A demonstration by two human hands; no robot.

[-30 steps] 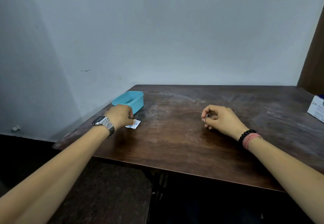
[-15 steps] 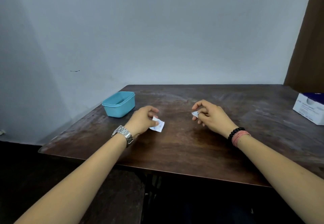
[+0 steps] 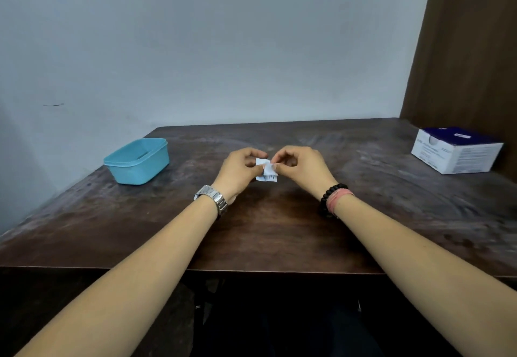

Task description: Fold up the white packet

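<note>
Both hands meet over the middle of the dark wooden table [image 3: 279, 230]. My left hand [image 3: 239, 170], with a metal watch on its wrist, pinches the left side of a small white paper packet [image 3: 267, 171]. My right hand [image 3: 299, 165], wearing a black bead bracelet and a pink band, pinches the packet's upper right edge between thumb and forefinger. The packet hangs between the two hands just above the tabletop. Curled fingers hide part of it.
An open light-blue plastic tub [image 3: 138, 159] stands near the table's left edge. A white and dark-blue cardboard box [image 3: 456, 153] sits at the far right by a brown wooden panel [image 3: 461, 49]. A pale wall runs behind the table.
My left hand carried the white packet from beside the blue tub to the table's middle. My right hand moved in and took hold of the packet's other side.
</note>
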